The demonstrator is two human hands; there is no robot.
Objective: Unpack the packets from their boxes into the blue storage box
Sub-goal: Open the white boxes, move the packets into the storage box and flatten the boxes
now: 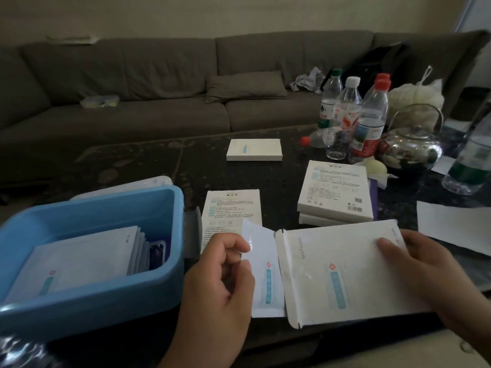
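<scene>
Head view: the right hand (422, 269) grips the far end of an opened white carton (348, 272), thumb curled on its top face, steadying it on the dark table (148, 166). The carton's flap end faces the left hand (220, 282), whose thumb and fingers pinch the corner of a white packet (265, 277) that sticks partly out of the carton's mouth. Both hands are therefore closed on something: right on the carton, left on the packet.

Just beyond the left hand's outer side sits the blue storage box (111, 296), open, with a stack of like packets (77, 261) already lying inside and a dark item tucked at their far end. Just past the left knuckles lies a flat carton with printed text up (231, 211). Ahead of the right hand are two more cartons stacked (334, 192), and farther off, between the hands and the sofa (132, 83), a single carton (253, 150). Water bottles (369, 120) and a glass teapot (411, 144) stand well beyond the right hand.

The step in hand looks to be drawing a packet from its carton, well into the task, since the bin already holds many and several cartons remain. The next move likely calls for pulling the packet fully clear toward the left while the right hand holds the carton back, then carrying it over the bin's near wall and laying it flat on the stack.
</scene>
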